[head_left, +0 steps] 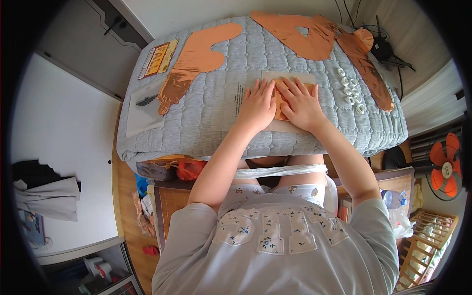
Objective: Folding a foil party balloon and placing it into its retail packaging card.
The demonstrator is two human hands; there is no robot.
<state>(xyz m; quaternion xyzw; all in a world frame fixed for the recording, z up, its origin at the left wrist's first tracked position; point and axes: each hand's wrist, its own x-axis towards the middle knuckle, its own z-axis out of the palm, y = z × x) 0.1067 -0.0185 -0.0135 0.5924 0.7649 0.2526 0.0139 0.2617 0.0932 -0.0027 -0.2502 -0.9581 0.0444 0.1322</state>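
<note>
- A clear plastic bag [139, 120] lies on the grey quilted bed [196, 123].
- Beside it, a flat copper foil shape [199, 51].
- My left hand [258, 104] rests palm down, fingers close together, at the left edge of the folded copper foil [280, 116].
- My right hand [301, 104] lies flat over that foil, fingers spread.
- Small white rolls [350, 91].
</note>
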